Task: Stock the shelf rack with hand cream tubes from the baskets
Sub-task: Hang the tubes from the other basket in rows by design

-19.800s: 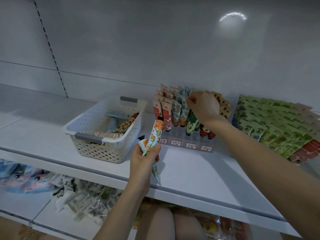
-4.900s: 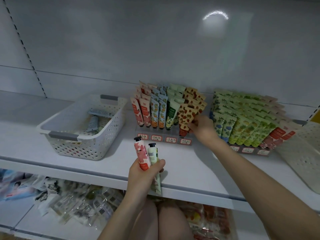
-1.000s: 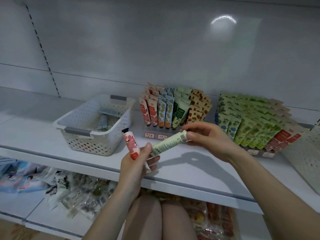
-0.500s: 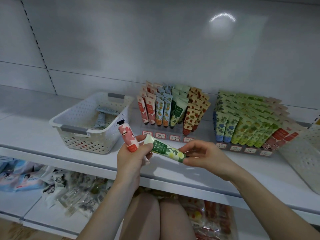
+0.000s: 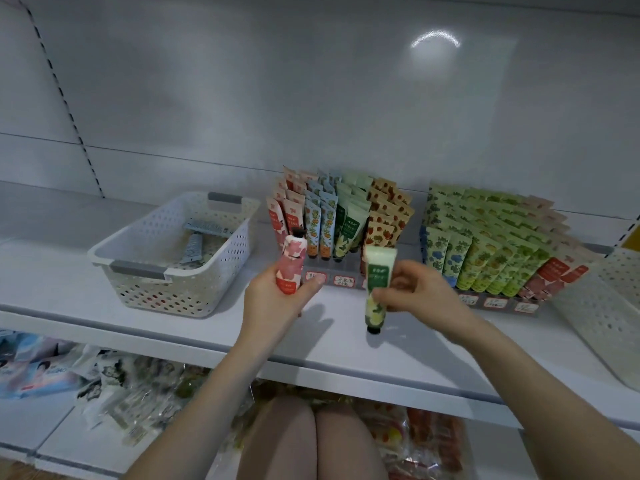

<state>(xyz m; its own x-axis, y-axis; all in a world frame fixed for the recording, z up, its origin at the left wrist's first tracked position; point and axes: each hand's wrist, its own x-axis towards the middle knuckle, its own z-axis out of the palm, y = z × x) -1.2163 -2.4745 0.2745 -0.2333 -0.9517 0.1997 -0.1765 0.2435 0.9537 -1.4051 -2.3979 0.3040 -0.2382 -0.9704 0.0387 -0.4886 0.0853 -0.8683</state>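
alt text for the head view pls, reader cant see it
The left hand holds a pink tube cap up and the right hand a green tube cap down, over a white shelf. Behind them stand a stocked tube rack and a white basket holding a few tubes.

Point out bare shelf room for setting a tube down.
Bare: the shelf left of the left basket, and its front strip before left rack and right rack. Crowded: both racks are packed, and the right rack nearly meets the right basket.
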